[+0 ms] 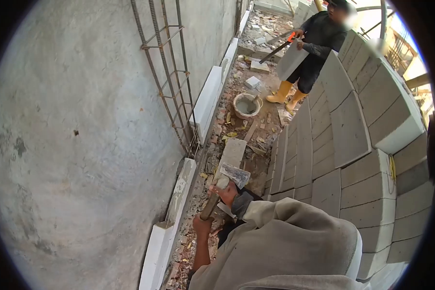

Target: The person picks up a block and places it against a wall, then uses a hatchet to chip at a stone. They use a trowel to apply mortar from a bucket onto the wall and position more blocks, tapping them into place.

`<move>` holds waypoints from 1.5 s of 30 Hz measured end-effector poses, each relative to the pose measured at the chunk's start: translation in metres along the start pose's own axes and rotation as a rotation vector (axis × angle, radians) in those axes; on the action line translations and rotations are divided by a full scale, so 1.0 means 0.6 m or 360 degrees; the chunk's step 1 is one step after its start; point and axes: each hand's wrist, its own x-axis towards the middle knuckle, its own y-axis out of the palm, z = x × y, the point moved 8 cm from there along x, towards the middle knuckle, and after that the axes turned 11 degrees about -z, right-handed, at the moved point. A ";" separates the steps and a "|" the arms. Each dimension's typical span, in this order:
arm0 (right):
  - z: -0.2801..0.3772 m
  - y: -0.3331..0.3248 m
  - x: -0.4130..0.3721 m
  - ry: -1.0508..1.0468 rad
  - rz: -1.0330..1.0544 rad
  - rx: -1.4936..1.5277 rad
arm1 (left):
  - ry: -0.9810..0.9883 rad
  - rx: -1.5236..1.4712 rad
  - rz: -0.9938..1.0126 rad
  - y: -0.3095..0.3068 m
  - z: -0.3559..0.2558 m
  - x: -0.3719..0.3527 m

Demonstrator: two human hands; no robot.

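My left hand (203,224), its forearm bare, is closed around the lower end of a wooden strip (209,208). Just above it, my right hand (227,192) closes around the strip's upper part, its dark cuff showing below a beige sleeve. A pale grey lump (222,182) touches the right-hand fingers. Beyond them lies a flat, mortar-smeared grey piece (235,175); whether it is joined to the strip cannot be made out. It partly overlaps a long grey block (233,151) on the rubble-strewn ground.
A concrete wall (82,121) rises on the left, with a rebar cage (171,77) and white blocks (208,104) along its foot. Stacked grey blocks (343,130) stand close on the right. Ahead are a mortar bucket (245,105) and a person (321,36) holding a saw and a block.
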 end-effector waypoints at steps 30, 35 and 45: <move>0.054 -0.147 0.094 0.0247 -0.0412 -0.0112 | 0.0225 -0.0115 0.1159 0.175 -0.274 0.065; 0.081 -0.301 0.140 0.0097 -0.1119 0.0340 | 0.0153 -0.0484 0.0818 0.231 -0.374 0.229; -0.183 -0.549 0.219 0.0426 -0.1661 0.0715 | 0.1349 -0.0112 0.0025 0.691 -0.382 0.416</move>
